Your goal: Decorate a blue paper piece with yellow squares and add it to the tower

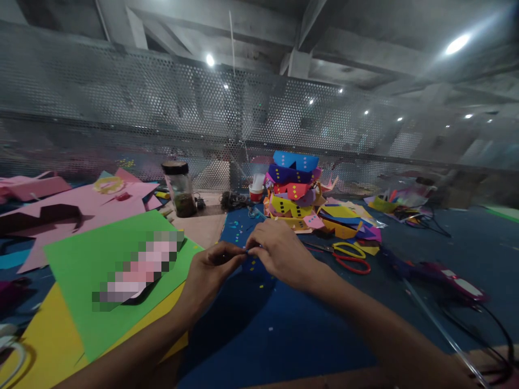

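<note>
My left hand (213,273) and my right hand (279,251) meet over the blue mat (284,335), their fingertips pinched together. Something tiny and dark shows between them, too small to name. Small yellow paper bits (253,263) lie scattered beneath the fingers. Just beyond my right hand rises a stack of folded coloured paper pieces (294,189) dotted with little squares. Scissors (351,256) with yellow and red handles rest to the right of that hand. Left of my left hand is a green paper sheet (77,259), with a blurred-out object on it.
A dark-lidded jar (178,189) and a red-and-white cup (256,192) stand at the back. Pink paper (101,200) and yellow paper (52,335) spread at left. A glue gun (458,283) with a clear stick and dark cord lies right. Perforated panels (162,102) close the back.
</note>
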Demonstrator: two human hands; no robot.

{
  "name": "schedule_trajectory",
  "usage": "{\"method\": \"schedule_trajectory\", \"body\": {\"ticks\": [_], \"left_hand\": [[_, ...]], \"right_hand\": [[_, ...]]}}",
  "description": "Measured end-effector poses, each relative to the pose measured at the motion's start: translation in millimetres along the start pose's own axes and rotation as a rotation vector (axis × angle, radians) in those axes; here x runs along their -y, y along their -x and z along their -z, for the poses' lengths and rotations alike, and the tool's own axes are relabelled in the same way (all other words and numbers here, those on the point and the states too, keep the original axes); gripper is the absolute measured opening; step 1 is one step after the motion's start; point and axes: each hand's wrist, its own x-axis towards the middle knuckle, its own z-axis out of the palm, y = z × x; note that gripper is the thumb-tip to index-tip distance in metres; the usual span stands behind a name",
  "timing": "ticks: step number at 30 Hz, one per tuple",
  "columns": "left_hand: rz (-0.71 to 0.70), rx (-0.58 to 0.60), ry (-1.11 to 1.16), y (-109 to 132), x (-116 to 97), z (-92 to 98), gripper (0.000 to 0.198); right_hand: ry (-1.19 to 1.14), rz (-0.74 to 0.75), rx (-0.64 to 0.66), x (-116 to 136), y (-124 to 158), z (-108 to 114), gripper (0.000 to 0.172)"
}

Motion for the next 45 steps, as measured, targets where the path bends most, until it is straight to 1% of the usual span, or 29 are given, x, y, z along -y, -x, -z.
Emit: {"method": "schedule_trajectory", "body": {"ticks": [9, 15, 20, 23, 30, 34, 37, 40, 45], "left_hand": [[-0.049, 0.013, -0.107, -2, 5, 3.6, 0.009], [-0.055, 0.046, -0.172, -3, 3, 4.2, 0.013], [-0.083, 0.044, -0.191, -2, 1, 4.3, 0.014], [-0.089, 0.069, -0.193, -1, 0, 4.5, 0.015], [-0.063, 0.064, -0.178, -3, 0, 6.6, 0.017], [-0.046, 0.075, -0.157, -4, 2, 7.5, 0.018], [-0.024, 0.072, -0.127, -4, 5, 7.5, 0.018], [0.001, 0.079, -0.097, -4, 6, 7.4, 0.018], [-0.001, 0.055, -0.132, -4, 4, 6.8, 0.020]], "right_hand": [[0.028, 0.013, -0.029, -6, -3, -1, 0.007], [0.113, 0.044, -0.009, -3, -3, -2, 0.009], [0.174, 0.083, 0.012, 0, -3, -4, 0.010], [0.181, 0.085, 0.013, 1, -2, -4, 0.010], [0.061, 0.031, -0.016, -4, -3, -6, 0.009], [0.084, 0.031, -0.009, -5, -5, -7, 0.010], [0.123, 0.060, 0.002, -2, -4, -7, 0.009], [0.160, 0.073, -0.013, 1, -4, -8, 0.007], [0.138, 0.039, -0.042, -2, -3, -10, 0.010]]}}
